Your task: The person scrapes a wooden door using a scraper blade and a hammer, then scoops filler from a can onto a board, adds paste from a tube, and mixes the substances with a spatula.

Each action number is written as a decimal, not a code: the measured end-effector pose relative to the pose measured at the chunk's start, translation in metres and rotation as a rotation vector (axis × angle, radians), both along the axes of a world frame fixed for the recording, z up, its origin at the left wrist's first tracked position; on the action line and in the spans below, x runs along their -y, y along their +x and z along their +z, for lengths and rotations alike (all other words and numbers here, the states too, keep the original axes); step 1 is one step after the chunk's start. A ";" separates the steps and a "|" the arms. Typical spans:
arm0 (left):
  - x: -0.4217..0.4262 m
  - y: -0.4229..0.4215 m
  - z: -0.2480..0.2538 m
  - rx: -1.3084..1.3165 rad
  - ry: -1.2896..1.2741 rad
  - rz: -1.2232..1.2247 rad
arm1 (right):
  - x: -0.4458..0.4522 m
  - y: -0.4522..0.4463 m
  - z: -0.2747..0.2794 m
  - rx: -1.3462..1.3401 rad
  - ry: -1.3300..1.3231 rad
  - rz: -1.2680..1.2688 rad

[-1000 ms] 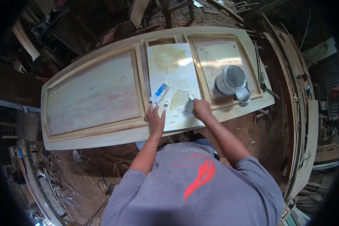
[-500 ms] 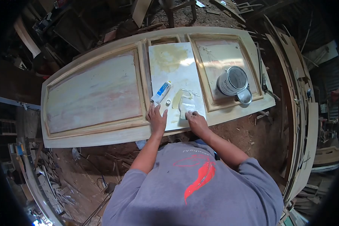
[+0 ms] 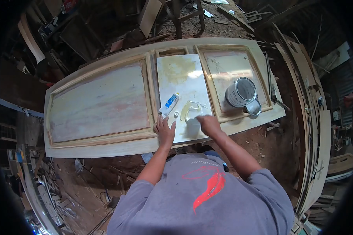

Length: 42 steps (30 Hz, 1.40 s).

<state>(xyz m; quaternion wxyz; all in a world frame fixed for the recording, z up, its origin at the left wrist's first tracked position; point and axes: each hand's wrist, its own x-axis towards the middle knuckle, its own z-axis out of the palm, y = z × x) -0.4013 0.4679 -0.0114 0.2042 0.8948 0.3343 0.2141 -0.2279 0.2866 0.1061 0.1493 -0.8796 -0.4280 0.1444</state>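
Note:
A white board (image 3: 188,84) smeared with yellowish paste lies across a panelled wooden door (image 3: 98,105). On the board's left edge rests my left hand (image 3: 165,134), fingers spread, just below a blue-and-white tube (image 3: 170,103). A small white cap (image 3: 176,114) lies beside the tube. My right hand (image 3: 210,127) is closed on a flat, pale putty spreader (image 3: 193,123), blurred and partly hidden by the fingers. The spreader is over the near part of the board, below a patch of cream putty (image 3: 187,112).
An open metal can (image 3: 241,93) stands on the right door panel, its small round lid (image 3: 253,107) against its side. Long boards (image 3: 315,129) lean along the right. Wood scraps (image 3: 66,196) litter the floor at left, and a wooden stool (image 3: 188,17) stands behind the door.
My right hand has lifted and turned slightly with the spreader, which has shifted toward the board's near edge. My left hand stays at the board's edge. The view has tilted a little.

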 end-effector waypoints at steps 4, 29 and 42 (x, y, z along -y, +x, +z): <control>0.003 -0.003 -0.002 0.004 0.014 -0.002 | -0.015 0.018 -0.031 0.165 0.247 -0.025; 0.016 0.003 0.001 -0.010 -0.015 0.124 | -0.018 0.056 -0.032 0.117 0.176 0.377; 0.030 0.010 0.014 -0.028 0.115 0.186 | -0.024 0.071 -0.034 0.093 0.072 0.559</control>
